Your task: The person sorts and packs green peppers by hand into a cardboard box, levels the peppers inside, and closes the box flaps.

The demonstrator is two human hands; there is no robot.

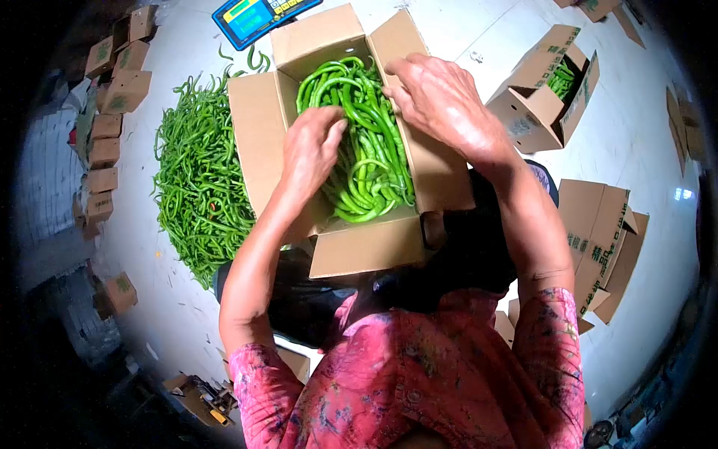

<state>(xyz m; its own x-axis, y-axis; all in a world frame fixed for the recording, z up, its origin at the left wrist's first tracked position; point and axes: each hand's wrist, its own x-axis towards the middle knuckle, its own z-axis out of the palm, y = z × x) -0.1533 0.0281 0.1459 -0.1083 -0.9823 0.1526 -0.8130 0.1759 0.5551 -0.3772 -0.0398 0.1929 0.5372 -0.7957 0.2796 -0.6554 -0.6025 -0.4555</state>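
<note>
A cardboard box (366, 243) stands in front of me with its flaps folded outward. Long green chili peppers (366, 161) fill it, many lying curved along its length. My left hand (313, 146) reaches over the box's left wall, its fingers curled down at the peppers; whether a pepper is between them is hidden. At the upper right wall is my right hand (441, 101), thumb and fingers apart, with the tips at the box's inner edge beside the peppers. Nothing shows in its grasp.
A large heap of loose green chili peppers (202, 179) covers the floor on the left. Beyond the box is a blue digital scale (250, 22). Another open box (535, 112) with peppers stands at right, near flattened cartons (591, 224). Small boxes (105, 142) line the far left.
</note>
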